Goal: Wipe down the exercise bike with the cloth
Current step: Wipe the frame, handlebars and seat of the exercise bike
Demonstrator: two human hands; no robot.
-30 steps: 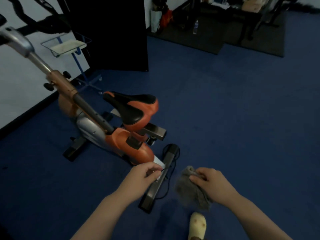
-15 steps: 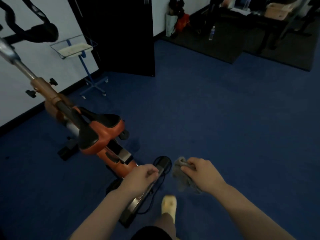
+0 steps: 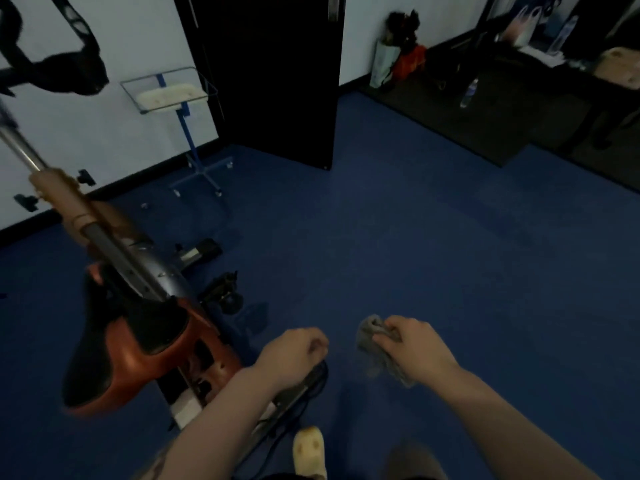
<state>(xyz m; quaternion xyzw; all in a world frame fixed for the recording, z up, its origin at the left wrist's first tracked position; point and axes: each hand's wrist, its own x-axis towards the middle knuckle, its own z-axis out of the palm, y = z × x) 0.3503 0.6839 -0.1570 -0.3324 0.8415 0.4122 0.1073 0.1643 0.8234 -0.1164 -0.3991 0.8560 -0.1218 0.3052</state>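
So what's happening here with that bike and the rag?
A person stands behind an orange and black exercise bike on a blue floor. The right hand grips a crumpled grey cloth in the air beside the bike, not touching it. The left hand is curled into a loose fist above the bike's rear floor bar; whether it holds anything is unclear. No wiping is under way right now.

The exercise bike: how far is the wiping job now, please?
Nothing shows as wiped; the dim view cannot tell clean from dusty. In hand: the right hand grips the grey cloth in the air, beside the exercise bike, not touching it. The left hand is curled above the rear base bar. The saddle and frame appear left to do.
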